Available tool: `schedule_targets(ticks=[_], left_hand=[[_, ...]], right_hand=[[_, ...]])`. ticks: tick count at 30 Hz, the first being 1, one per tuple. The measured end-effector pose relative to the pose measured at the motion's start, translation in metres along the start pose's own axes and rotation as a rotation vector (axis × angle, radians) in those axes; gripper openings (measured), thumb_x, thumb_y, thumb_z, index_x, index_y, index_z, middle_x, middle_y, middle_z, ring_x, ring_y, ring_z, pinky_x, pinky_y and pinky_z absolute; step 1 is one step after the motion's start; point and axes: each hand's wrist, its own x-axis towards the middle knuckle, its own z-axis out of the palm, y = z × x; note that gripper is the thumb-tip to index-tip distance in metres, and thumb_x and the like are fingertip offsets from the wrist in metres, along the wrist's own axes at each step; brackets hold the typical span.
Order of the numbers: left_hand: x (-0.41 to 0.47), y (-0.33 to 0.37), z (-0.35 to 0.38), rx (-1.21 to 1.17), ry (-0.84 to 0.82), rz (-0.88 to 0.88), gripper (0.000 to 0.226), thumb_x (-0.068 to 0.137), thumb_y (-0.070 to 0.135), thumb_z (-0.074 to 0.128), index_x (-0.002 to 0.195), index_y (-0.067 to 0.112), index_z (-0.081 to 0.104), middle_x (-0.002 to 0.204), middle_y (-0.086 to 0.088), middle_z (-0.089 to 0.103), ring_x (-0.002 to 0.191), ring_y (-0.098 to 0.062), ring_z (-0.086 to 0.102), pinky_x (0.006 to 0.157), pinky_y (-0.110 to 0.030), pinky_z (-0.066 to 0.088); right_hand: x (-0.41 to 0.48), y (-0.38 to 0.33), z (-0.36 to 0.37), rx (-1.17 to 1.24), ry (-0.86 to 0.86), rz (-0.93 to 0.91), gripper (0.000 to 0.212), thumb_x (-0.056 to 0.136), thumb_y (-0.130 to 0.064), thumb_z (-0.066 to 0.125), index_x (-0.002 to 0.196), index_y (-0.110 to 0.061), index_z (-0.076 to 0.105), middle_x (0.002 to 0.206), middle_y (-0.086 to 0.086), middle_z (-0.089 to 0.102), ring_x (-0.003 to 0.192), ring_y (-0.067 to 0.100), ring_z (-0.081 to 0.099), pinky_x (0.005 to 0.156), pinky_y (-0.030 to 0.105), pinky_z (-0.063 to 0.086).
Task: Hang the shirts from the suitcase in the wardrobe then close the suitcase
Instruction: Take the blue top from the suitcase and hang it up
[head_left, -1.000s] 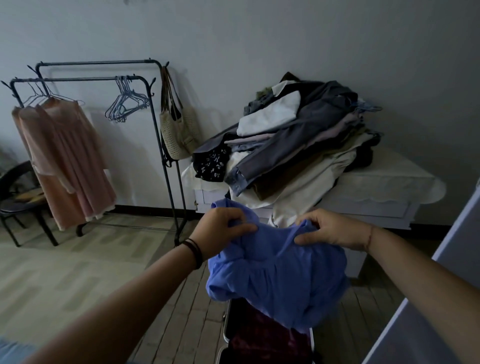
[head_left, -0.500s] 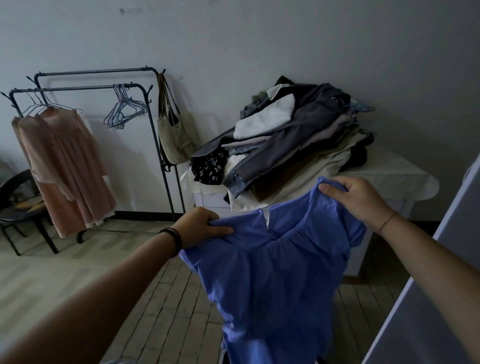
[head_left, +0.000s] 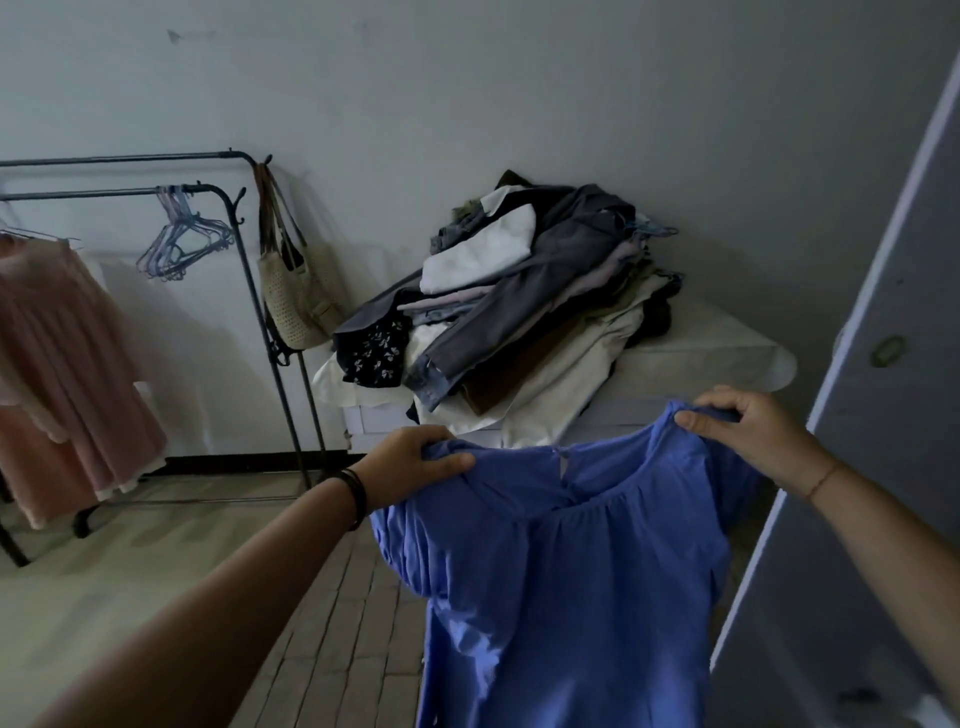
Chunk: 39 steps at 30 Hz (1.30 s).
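Shoulders are the right place to hold this garment, and both hands have them. The left hand (head_left: 410, 462) curls its fingers over one shoulder of the loose blue gathered-neck cotton shirt (head_left: 561, 571), thumb pinching the cloth from the front. The right hand (head_left: 748, 436) pinches the other shoulder between thumb and bent fingers, a little higher and farther out. The shirt hangs spread between the two hands and falls away below them; its hem runs out of view, and the suitcase cannot be seen. The step in hand, as I judge it, is getting this shirt onto a hanger. The bunch of thin pale wire hangers (head_left: 182, 249) hangs on the front rail of the black metal clothes rack (head_left: 249, 291), well off to the left of the left hand and above it. The sensible course is to carry the shirt there held level, gather both shoulders into the right hand, and free the left to lift off a single hanger, since they sit tangled close together. Feed it in through the neck opening, not up from the hem. Soft cloth will likely slide off thin wire if a shoulder sits crooked, so square both before letting go. Whether the tall grey upright panel (head_left: 883, 415) just right of the right hand is a wardrobe door I cannot tell.
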Motion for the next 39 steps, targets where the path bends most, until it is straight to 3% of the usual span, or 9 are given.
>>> schedule_targets(ticks=[3, 7, 11, 15, 19, 24, 30, 35, 39], left_hand=[[0.019, 0.017, 0.018, -0.026, 0.024, 0.067, 0.039, 0.088, 0.038, 0.062, 0.091, 0.000, 0.064, 0.083, -0.012, 0.058, 0.076, -0.017, 0.054, 0.065, -0.021, 0.045], [0.053, 0.045, 0.055, -0.095, 0.135, 0.114, 0.031, 0.085, 0.029, 0.069, 0.058, 0.020, 0.057, 0.053, 0.005, 0.044, 0.054, -0.008, 0.042, 0.050, -0.017, 0.033], [0.083, 0.077, 0.100, -0.135, 0.112, 0.160, 0.018, 0.085, 0.027, 0.070, 0.080, 0.010, 0.070, 0.077, -0.003, 0.065, 0.073, -0.018, 0.056, 0.067, -0.033, 0.048], [0.102, 0.107, 0.154, -0.102, 0.021, 0.222, 0.042, 0.087, 0.034, 0.066, 0.060, 0.011, 0.042, 0.062, -0.009, 0.040, 0.057, -0.018, 0.038, 0.058, -0.032, 0.031], [0.112, 0.147, 0.204, -0.240, -0.121, 0.246, 0.046, 0.088, 0.036, 0.065, 0.060, 0.014, 0.036, 0.058, -0.004, 0.037, 0.053, -0.017, 0.037, 0.055, -0.030, 0.030], [0.129, 0.208, 0.254, -0.380, -0.138, 0.323, 0.025, 0.093, 0.030, 0.058, 0.075, 0.013, 0.063, 0.073, -0.009, 0.065, 0.068, -0.019, 0.060, 0.061, -0.027, 0.050], [0.175, 0.280, 0.306, -0.450, -0.028, 0.371, 0.028, 0.091, 0.029, 0.061, 0.076, 0.005, 0.064, 0.070, -0.005, 0.059, 0.057, -0.003, 0.049, 0.052, -0.012, 0.040], [0.206, 0.346, 0.345, -0.603, -0.096, 0.415, 0.034, 0.092, 0.028, 0.060, 0.068, 0.005, 0.052, 0.062, -0.010, 0.043, 0.051, -0.007, 0.038, 0.048, -0.015, 0.033], [0.236, 0.391, 0.373, -0.628, -0.239, 0.466, 0.033, 0.090, 0.031, 0.062, 0.066, 0.009, 0.055, 0.064, -0.005, 0.052, 0.060, -0.010, 0.046, 0.059, -0.024, 0.040]], right_hand=[[-0.020, 0.004, -0.025, -0.070, 0.086, 0.026, 0.017, 0.083, -0.017, 0.069, 0.068, -0.010, 0.067, 0.065, -0.001, 0.064, 0.065, 0.009, 0.059, 0.058, 0.007, 0.044], [-0.057, 0.005, -0.055, -0.189, 0.121, 0.091, 0.017, 0.080, -0.023, 0.069, 0.065, -0.015, 0.068, 0.060, -0.004, 0.067, 0.057, 0.000, 0.058, 0.056, 0.009, 0.043], [-0.099, 0.003, -0.088, -0.132, 0.209, 0.142, 0.017, 0.075, -0.025, 0.070, 0.061, -0.016, 0.071, 0.062, -0.008, 0.067, 0.061, -0.004, 0.056, 0.060, 0.009, 0.045], [-0.139, 0.013, -0.134, -0.103, 0.363, 0.172, 0.012, 0.083, -0.007, 0.065, 0.073, 0.000, 0.069, 0.069, 0.000, 0.067, 0.065, 0.003, 0.058, 0.061, 0.010, 0.047], [-0.166, 0.042, -0.186, -0.100, 0.526, 0.237, 0.015, 0.084, -0.010, 0.066, 0.076, 0.003, 0.066, 0.062, -0.008, 0.066, 0.062, 0.002, 0.058, 0.058, 0.010, 0.047], [-0.178, 0.077, -0.244, -0.139, 0.585, 0.273, 0.021, 0.087, -0.012, 0.064, 0.070, 0.002, 0.063, 0.057, -0.010, 0.061, 0.056, -0.001, 0.054, 0.055, 0.010, 0.045], [-0.179, 0.107, -0.317, -0.102, 0.591, 0.270, 0.027, 0.080, -0.022, 0.068, 0.061, -0.006, 0.057, 0.057, -0.011, 0.054, 0.057, 0.000, 0.048, 0.055, 0.016, 0.041], [-0.169, 0.131, -0.365, -0.201, 0.583, 0.253, 0.095, 0.052, -0.077, 0.068, 0.068, 0.014, 0.045, 0.065, 0.006, 0.037, 0.063, 0.009, 0.038, 0.054, 0.019, 0.033], [-0.152, 0.155, -0.396, -0.232, 0.571, 0.264, 0.075, 0.069, -0.058, 0.071, 0.070, 0.014, 0.047, 0.066, 0.008, 0.035, 0.062, 0.010, 0.034, 0.054, 0.018, 0.029]])
